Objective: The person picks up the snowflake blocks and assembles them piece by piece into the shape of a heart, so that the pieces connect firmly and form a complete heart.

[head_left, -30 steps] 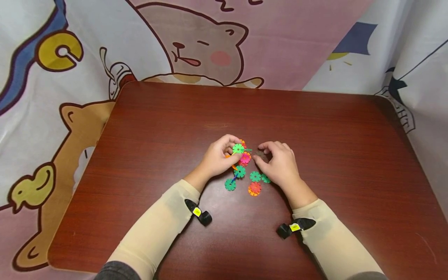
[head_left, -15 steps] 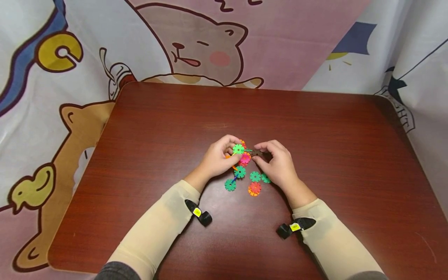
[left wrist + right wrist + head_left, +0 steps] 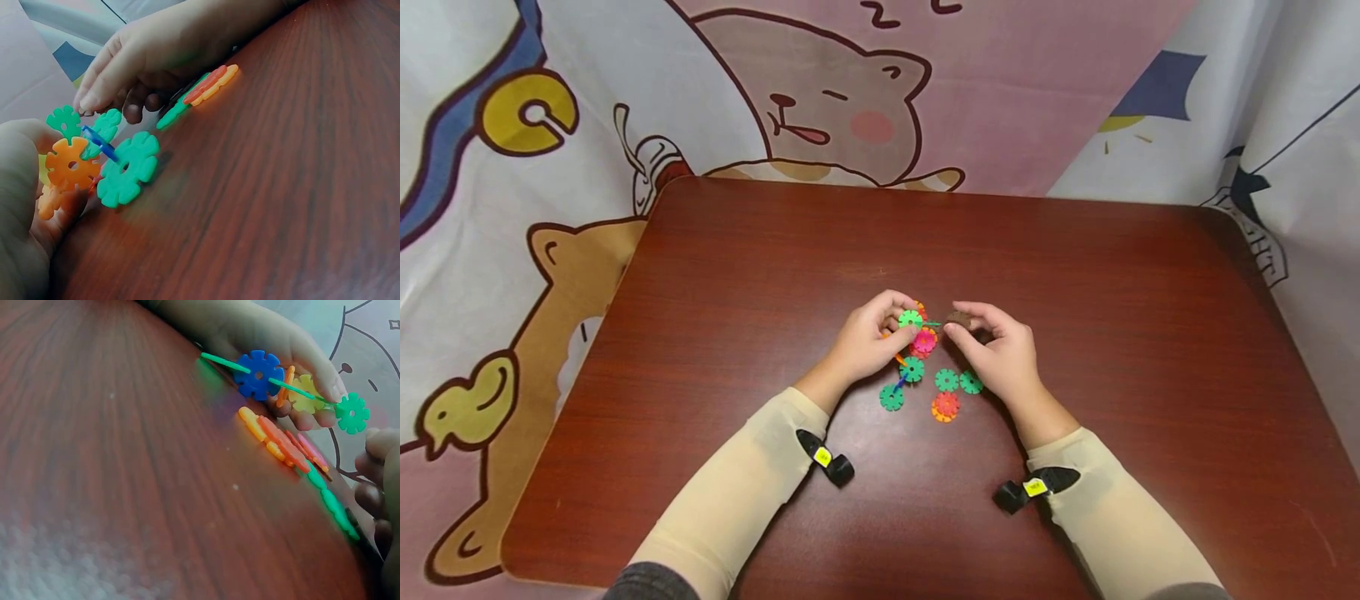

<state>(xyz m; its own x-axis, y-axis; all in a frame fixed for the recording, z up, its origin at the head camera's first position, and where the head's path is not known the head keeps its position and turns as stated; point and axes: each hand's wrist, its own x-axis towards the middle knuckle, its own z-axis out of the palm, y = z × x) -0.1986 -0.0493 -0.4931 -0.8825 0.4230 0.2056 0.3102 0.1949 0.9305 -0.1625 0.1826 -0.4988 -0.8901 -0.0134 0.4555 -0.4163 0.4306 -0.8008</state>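
Observation:
In the head view my left hand (image 3: pixel 868 337) pinches a chain of interlocking snowflake discs between thumb and fingers. A light green disc (image 3: pixel 910 320) stands at the chain's upper end, and a teal-green disc (image 3: pixel 892 397) ends the lower part. The right wrist view shows blue (image 3: pixel 249 386) and yellow (image 3: pixel 300 400) discs within the chain. My right hand (image 3: pixel 1003 346) pinches a brown snowflake disc (image 3: pixel 958 318) between thumb and forefinger, just right of the chain. My own fingers hide the brown disc in the right wrist view.
Loose discs lie on the brown table (image 3: pixel 775 250) between the hands: a pink one (image 3: pixel 926 340), green ones (image 3: pixel 947 380) and a red one over an orange one (image 3: pixel 946 407). Cartoon-printed cloth (image 3: pixel 820 92) hangs behind the table.
My right hand has picked up the brown disc from beside the loose pieces and tilted it up between thumb and forefinger. The left hand and its chain stay nearly still.

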